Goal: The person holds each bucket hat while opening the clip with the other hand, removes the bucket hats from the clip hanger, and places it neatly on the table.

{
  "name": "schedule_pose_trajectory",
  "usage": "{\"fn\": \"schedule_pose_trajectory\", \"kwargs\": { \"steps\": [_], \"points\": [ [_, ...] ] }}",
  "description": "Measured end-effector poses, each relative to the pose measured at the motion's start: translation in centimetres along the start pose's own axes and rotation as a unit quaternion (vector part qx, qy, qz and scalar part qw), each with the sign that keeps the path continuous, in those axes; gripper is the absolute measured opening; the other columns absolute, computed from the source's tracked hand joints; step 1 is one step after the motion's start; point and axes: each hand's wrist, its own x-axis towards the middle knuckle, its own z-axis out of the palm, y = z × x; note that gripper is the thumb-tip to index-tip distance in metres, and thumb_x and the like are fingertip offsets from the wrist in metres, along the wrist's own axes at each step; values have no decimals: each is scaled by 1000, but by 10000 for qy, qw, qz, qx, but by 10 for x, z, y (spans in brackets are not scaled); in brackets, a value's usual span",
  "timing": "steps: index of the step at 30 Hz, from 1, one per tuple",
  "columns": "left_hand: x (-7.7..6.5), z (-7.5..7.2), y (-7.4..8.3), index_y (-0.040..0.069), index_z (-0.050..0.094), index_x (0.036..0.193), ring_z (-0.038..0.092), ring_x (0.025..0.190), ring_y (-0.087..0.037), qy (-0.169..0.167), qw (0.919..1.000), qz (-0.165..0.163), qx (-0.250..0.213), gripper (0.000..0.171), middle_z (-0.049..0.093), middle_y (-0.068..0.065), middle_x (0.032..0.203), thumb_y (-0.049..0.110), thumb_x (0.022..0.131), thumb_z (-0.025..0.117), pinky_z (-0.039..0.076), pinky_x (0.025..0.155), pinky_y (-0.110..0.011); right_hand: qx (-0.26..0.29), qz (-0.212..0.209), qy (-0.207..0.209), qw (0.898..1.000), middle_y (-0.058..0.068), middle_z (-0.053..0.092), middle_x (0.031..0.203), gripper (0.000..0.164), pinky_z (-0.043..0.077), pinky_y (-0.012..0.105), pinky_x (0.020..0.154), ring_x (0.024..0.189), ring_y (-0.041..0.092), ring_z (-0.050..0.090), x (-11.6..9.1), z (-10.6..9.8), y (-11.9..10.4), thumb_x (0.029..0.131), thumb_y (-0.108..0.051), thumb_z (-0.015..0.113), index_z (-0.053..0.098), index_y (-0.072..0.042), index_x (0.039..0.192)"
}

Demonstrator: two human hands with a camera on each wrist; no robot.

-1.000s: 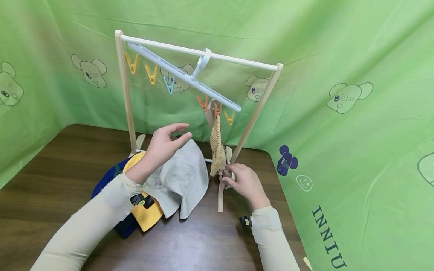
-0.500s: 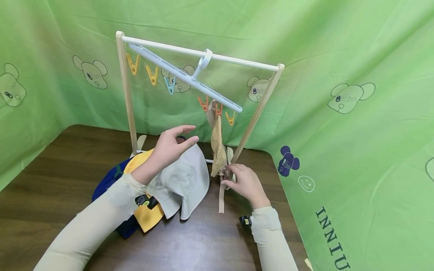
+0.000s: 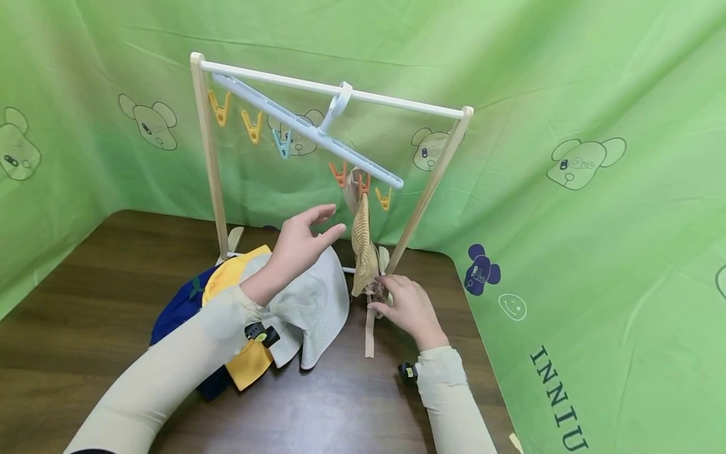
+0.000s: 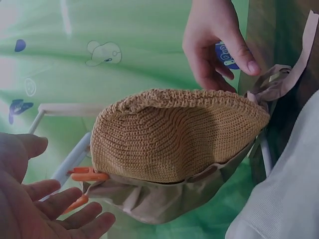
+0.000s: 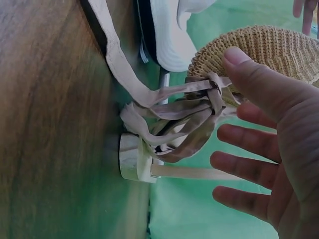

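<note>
A tan woven hat (image 3: 362, 243) with a pale ribbon bow (image 5: 187, 119) hangs edge-on below a light blue clip hanger (image 3: 309, 128). An orange clip (image 3: 363, 185) holds its upper end. My left hand (image 3: 302, 244) hovers to the left of the hat, fingers extended and nothing in them. In the left wrist view, that palm faces the orange clips, apart from the hat. My right hand (image 3: 412, 310) is beside the bow at the hat's lower end. Seen from the right wrist, its fingers are spread and the thumb lies in front of the hat; whether it touches cannot be told.
A wooden rack with a white bar (image 3: 408, 104) carries the hanger. Other clips, such as a yellow clip (image 3: 252, 127) and a blue clip (image 3: 282, 145), hang from it. White (image 3: 326, 302), yellow (image 3: 249, 366) and navy (image 3: 176, 309) hats overlap on the brown table (image 3: 317, 410). Green cloth surrounds it.
My left hand has moved right, closer to the hanging hat. The right hand stays almost where it was by the bow. The hat still hangs from the orange clip.
</note>
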Motion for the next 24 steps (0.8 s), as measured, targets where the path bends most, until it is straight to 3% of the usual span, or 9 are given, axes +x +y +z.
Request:
{"fn": "schedule_pose_trajectory", "kwargs": {
  "steps": [7, 13, 24],
  "points": [
    [13, 12, 7, 20, 55, 148, 58, 132, -24, 101, 9999, 110, -58, 61, 62, -3, 144, 46, 95, 72, 55, 98, -41, -110, 61, 90, 9999, 12, 71, 126, 62, 52, 51, 98, 117, 32, 66, 0, 2, -2, 82, -46, 85, 68, -10, 130],
    [23, 21, 14, 20, 52, 152, 58, 132, -25, 90, 9999, 40, 46, 67, 60, -3, 147, 50, 95, 71, 59, 86, -42, -29, 166, 61, 9998, 11, 70, 127, 61, 52, 51, 98, 118, 32, 66, -1, 1, -3, 83, -44, 85, 67, -10, 131],
    [36, 32, 21, 19, 48, 154, 58, 131, -26, 197, 9998, -23, -28, 71, 54, -4, 153, 50, 94, 72, 58, 86, -43, 43, 188, 99, 9998, 9, 70, 127, 63, 51, 50, 99, 119, 31, 65, 0, 2, 0, 82, -44, 85, 67, -11, 132]
  ]
}}
